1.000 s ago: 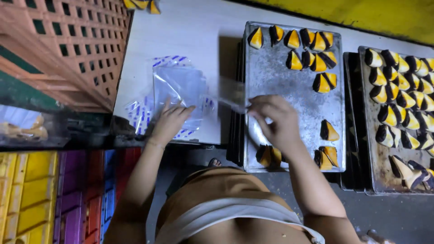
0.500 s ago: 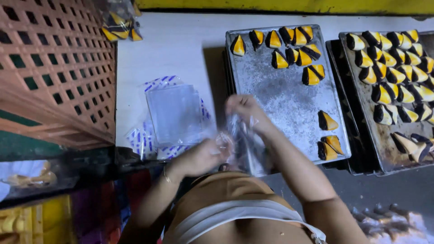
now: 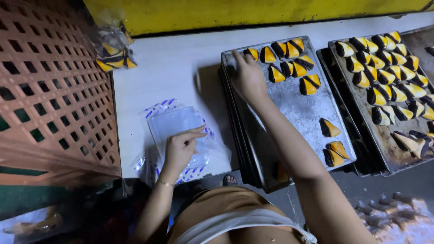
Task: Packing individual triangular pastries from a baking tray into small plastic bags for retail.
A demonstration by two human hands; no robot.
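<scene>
— Pastries [image 3: 289, 68], the yellow-and-dark wedges, lie on the near baking tray [image 3: 294, 117]; where is your right hand [image 3: 247, 77]?

— At that tray's far left corner, fingers spread flat just beside the first wedge, gripping nothing.

— And your left hand [image 3: 180, 147]?

— Pressed open on the clear plastic bags [image 3: 174, 124] stacked on the white table [image 3: 172, 68], well apart from your right.

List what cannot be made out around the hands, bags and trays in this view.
- Head view: whether the right hand grips a yellow-and-dark pastry; its fingertips point away from the camera.
- Near corner of the near tray: covered by the right forearm.
- Far tray: cut off by the right edge.
- Clear bags under the left hand: their count, since they overlap.
</scene>
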